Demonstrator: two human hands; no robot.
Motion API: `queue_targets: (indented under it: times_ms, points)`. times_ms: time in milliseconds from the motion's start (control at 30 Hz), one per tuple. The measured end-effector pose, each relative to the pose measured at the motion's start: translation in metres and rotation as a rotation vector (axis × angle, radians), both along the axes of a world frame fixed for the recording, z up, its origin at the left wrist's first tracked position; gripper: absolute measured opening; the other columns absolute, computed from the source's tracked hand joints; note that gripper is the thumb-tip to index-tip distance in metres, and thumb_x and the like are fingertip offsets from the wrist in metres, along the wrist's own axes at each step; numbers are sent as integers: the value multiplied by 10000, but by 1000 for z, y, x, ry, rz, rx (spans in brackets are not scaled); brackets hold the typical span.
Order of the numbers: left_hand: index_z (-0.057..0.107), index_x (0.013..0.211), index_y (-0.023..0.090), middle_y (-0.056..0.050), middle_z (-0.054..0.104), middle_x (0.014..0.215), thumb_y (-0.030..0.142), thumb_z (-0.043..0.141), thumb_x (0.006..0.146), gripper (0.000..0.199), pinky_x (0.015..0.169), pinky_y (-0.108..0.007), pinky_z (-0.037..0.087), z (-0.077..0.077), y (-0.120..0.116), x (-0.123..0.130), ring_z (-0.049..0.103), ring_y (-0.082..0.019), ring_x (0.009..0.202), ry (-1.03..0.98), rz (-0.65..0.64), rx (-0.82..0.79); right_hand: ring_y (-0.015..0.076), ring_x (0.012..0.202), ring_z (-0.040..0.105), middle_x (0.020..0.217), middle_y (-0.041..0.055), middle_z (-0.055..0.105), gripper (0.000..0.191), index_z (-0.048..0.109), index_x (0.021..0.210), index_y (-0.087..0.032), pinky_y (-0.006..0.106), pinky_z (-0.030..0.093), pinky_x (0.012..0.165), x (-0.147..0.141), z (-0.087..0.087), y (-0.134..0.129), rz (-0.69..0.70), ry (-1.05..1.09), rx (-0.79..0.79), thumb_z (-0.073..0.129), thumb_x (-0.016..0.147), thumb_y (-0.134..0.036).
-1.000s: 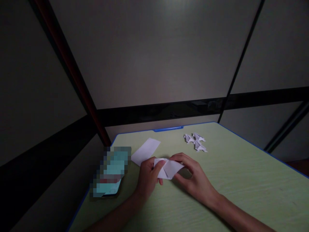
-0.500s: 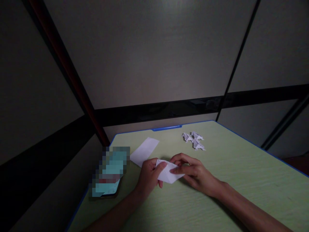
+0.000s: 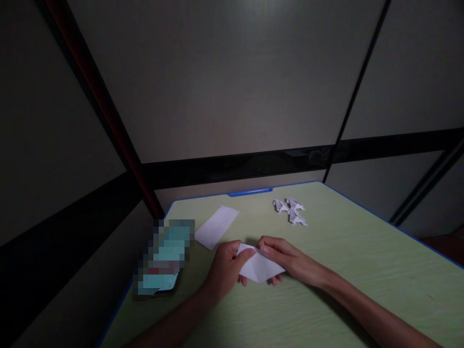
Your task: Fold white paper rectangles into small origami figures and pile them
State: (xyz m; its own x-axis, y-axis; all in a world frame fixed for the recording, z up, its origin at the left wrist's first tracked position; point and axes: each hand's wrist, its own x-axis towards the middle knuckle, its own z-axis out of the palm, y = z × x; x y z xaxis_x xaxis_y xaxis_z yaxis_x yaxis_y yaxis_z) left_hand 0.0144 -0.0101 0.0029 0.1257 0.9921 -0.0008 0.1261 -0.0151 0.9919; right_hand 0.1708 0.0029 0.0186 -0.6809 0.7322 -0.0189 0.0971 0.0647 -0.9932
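Observation:
Between my two hands is a folded piece of white paper (image 3: 259, 268), roughly kite-shaped, held just above the table. My left hand (image 3: 229, 263) grips its left end, thumb on top and fingers underneath. My right hand (image 3: 284, 256) pinches the upper right edge, its thumb and index finger near the top crease while other fingertips show below the paper. The underside of the paper is hidden. Beyond my right hand lie three small folded paper figures (image 3: 291, 211) close together.
A flat white sheet of paper (image 3: 217, 226) lies left of centre on the pale green table (image 3: 348, 241). Nearer the left edge rests a phone (image 3: 166, 258) with a blurred, lit screen. A blue handle (image 3: 251, 192) sits on the far table edge, before a panelled wall (image 3: 235, 87).
My right hand has shifted its grip from the paper's right side to its upper edge, fingers now under it. The paper has moved slightly nearer to me.

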Motion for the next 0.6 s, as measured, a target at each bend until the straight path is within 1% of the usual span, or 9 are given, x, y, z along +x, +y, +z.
queue_targets:
  times_ms: [67, 133, 233, 333, 467, 600]
  points:
    - [477, 518, 130, 32, 475, 393, 326, 519, 643, 237, 250, -150, 305, 0, -1, 1, 416, -59, 294, -11, -21, -17, 40, 356, 392, 512, -23, 497, 324, 407, 706, -144, 155, 277, 339, -2, -2, 0, 29, -22, -36, 351, 815, -445]
    - [480, 527, 129, 25, 488, 402, 335, 524, 639, 239, 254, -151, 313, -1, -1, 1, 432, -64, 305, -24, -40, -32, 26, 347, 352, 539, -12, 513, 332, 431, 703, -132, 150, 250, 326, -2, -5, 0, 60, -23, -29, 356, 817, -435]
    - [472, 527, 132, 26, 490, 406, 353, 520, 647, 256, 256, -146, 307, -2, -1, 1, 434, -62, 308, -21, -65, -24, 38, 388, 376, 556, -1, 517, 349, 464, 734, -117, 153, 233, 336, 0, -7, 1, 86, -12, -11, 348, 821, -435]
    - [448, 515, 141, 44, 451, 373, 384, 487, 678, 295, 240, -136, 254, -3, -1, 1, 385, -46, 277, 6, -86, -6, 52, 417, 420, 557, 0, 511, 361, 469, 759, -115, 152, 234, 343, 1, -7, 1, 88, -36, -19, 341, 821, -447]
    - [415, 517, 159, 70, 391, 334, 439, 440, 704, 337, 221, -138, 194, -3, -1, 0, 318, -36, 244, 47, -81, -13, 42, 400, 390, 528, -17, 488, 354, 476, 773, -114, 152, 230, 357, 0, -5, -2, 63, -84, 19, 324, 835, -427]
    - [398, 528, 165, 73, 383, 356, 438, 422, 713, 331, 216, -134, 187, -4, -1, 0, 316, -34, 251, 78, -72, -16, 42, 400, 372, 502, -23, 474, 343, 483, 769, -106, 155, 237, 370, -1, -5, -3, 40, -113, 70, 317, 848, -395]
